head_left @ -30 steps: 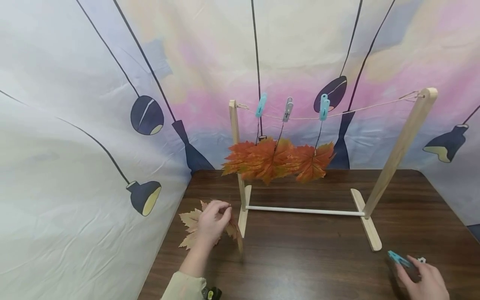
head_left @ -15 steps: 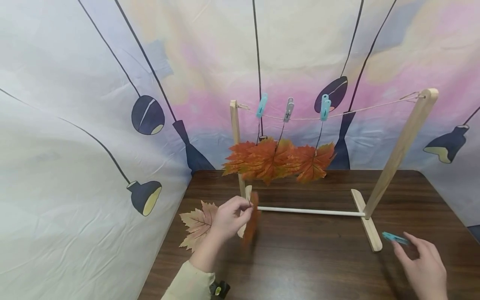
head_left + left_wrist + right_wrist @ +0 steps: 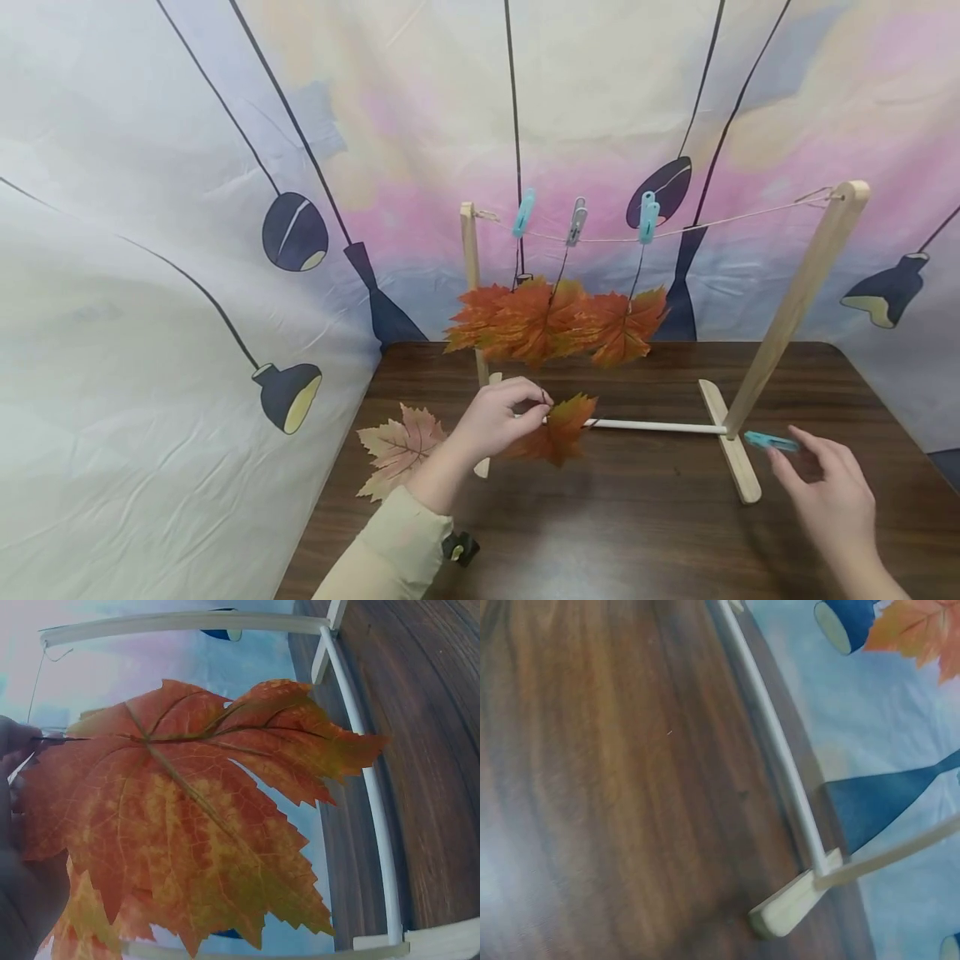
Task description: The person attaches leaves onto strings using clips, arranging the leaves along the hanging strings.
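My left hand [image 3: 498, 421] pinches the stem of an orange artificial maple leaf [image 3: 566, 432]. In the left wrist view this leaf [image 3: 187, 802] fills the middle, its green-yellow tips pointing away from the hand. My right hand [image 3: 832, 496] holds a light blue clothespin [image 3: 771, 441] between thumb and fingers, near the rack's right foot; the right wrist view shows neither. A string [image 3: 712, 222] on the wooden rack [image 3: 798, 308] carries two blue clothespins [image 3: 524, 213] and a grey clothespin [image 3: 577, 222]. Orange maple leaves [image 3: 543, 321] hang from them by their stems, overlapping.
A pale beige maple leaf [image 3: 401, 450] lies on the brown wooden table [image 3: 622, 517] at left, partly behind the left arm. The rack's white crossbar [image 3: 652, 426] runs low between its wooden feet [image 3: 738, 467]. A lamp-printed cloth [image 3: 360, 100] stands behind.
The left hand has carried the orange leaf rightward from beside the pale leaf to in front of the crossbar. The right hand has raised the blue clothespin up and leftward from the table's front right.
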The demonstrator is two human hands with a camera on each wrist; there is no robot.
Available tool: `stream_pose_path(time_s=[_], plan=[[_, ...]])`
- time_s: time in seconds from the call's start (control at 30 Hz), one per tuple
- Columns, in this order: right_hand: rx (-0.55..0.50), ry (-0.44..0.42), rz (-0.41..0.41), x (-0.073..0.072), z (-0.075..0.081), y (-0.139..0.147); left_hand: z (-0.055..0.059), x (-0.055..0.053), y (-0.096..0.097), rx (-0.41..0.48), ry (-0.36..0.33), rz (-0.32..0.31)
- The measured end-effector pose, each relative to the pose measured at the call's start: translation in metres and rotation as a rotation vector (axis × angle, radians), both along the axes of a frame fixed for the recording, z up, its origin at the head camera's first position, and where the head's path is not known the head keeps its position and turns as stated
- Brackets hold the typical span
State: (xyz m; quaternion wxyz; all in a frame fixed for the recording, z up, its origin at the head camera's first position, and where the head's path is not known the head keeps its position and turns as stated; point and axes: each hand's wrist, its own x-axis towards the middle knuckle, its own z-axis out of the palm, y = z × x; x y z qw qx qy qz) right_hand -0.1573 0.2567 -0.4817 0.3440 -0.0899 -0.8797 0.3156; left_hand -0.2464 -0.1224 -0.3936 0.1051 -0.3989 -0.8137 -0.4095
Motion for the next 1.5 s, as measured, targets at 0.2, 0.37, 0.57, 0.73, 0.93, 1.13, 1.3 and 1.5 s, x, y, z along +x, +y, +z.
stream_pose_path(time_s=[0.2,0.37,0.57,0.73,0.93,1.13,1.3,1.5], plan=[[0.001,0.053,0.033,-0.009,0.016,-0.005,0.005,-0.002,0.015,-0.052,0.029,0.021],[0.003,0.120,0.050,-0.018,0.032,-0.007,0.009,-0.006,0.026,-0.073,0.051,0.014],[-0.018,0.207,0.090,-0.027,0.052,-0.011,0.014,-0.011,0.039,-0.040,0.043,-0.002],[-0.041,0.192,0.084,-0.033,0.066,-0.014,0.018,-0.014,0.051,-0.010,-0.006,-0.025],[-0.048,0.203,0.079,-0.039,0.080,-0.018,0.025,-0.016,0.063,-0.005,-0.071,-0.045],[-0.071,0.249,0.101,-0.047,0.098,-0.021,0.034,-0.020,0.074,-0.051,-0.089,-0.034],[-0.092,0.267,0.118,-0.053,0.114,-0.024,0.041,-0.023,0.083,-0.071,-0.107,-0.008],[-0.096,0.332,0.145,-0.060,0.128,-0.026,0.040,-0.027,0.093,-0.029,-0.204,-0.001]])
